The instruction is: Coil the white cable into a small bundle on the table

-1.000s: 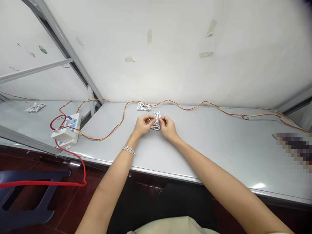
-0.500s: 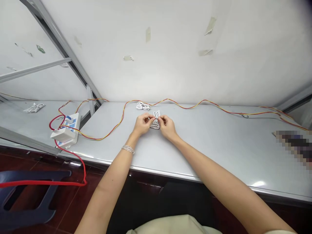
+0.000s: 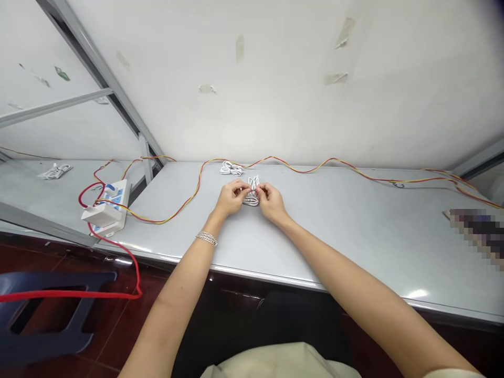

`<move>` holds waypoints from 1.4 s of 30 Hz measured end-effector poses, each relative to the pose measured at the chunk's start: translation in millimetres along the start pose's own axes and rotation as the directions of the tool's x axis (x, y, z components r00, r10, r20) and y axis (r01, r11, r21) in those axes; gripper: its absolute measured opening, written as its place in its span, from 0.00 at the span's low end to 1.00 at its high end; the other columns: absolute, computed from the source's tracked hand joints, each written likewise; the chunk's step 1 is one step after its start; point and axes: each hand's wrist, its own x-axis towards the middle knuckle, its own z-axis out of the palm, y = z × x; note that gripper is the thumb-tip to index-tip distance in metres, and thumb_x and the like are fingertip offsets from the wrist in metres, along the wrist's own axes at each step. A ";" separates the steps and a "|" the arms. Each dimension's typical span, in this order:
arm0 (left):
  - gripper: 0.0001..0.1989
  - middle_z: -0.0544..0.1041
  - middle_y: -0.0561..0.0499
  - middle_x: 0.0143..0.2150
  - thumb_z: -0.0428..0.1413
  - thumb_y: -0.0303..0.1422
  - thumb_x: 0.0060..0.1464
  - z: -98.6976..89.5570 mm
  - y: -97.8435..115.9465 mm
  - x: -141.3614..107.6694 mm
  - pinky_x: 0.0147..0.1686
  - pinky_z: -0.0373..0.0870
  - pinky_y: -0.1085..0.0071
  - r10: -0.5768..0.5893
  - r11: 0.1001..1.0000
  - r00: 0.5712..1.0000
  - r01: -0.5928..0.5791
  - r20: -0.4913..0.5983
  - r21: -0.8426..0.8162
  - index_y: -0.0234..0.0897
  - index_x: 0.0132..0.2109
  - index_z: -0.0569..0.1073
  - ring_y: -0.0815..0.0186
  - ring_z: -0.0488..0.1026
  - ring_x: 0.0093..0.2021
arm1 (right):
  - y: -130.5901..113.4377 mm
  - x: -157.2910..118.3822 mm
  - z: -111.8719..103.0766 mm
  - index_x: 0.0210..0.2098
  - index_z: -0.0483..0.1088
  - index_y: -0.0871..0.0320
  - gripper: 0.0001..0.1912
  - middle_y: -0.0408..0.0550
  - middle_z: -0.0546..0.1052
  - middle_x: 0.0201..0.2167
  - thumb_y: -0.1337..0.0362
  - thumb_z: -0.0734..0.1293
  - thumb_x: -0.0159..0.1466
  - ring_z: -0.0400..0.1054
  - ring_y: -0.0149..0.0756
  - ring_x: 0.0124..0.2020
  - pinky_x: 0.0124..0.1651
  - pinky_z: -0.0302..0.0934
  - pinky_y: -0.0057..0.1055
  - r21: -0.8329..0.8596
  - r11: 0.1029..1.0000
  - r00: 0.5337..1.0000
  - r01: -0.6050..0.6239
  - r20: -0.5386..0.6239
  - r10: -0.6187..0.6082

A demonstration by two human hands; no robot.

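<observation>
White cable bundle [image 3: 251, 198] sits pinched between both hands [image 3: 252, 197], a second bundle [image 3: 231, 168] and red-yellow wire [image 3: 189, 202] nearby.

Both forearms bare, no sleeves in view. Left wrist carries a thin silver bracelet [image 3: 207, 238], several fine strands side by side. Left hand [image 3: 230, 198] and right hand [image 3: 271, 202] without rings that can be made out. Pale beige garment [image 3: 275, 362] at bottom edge.

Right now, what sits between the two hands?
Head view: a small bundle of coiled white cable, pinched by the left hand and the right hand above the grey table.
</observation>
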 end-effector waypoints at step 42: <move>0.04 0.77 0.48 0.33 0.59 0.29 0.58 0.5 10.3 0.3 0.32 0.67 0.69 0.079 0.991 0.995 -0.072 -0.057 0.110 0.35 0.35 0.79 0.67 0.69 0.30 | -8.2 1.3 -1.7 0.34 0.70 0.57 0.16 0.45 0.73 0.29 0.50 0.65 0.63 0.60 0.30 0.25 0.30 0.56 0.31 0.114 0.993 0.999 0.026 -0.027 -0.024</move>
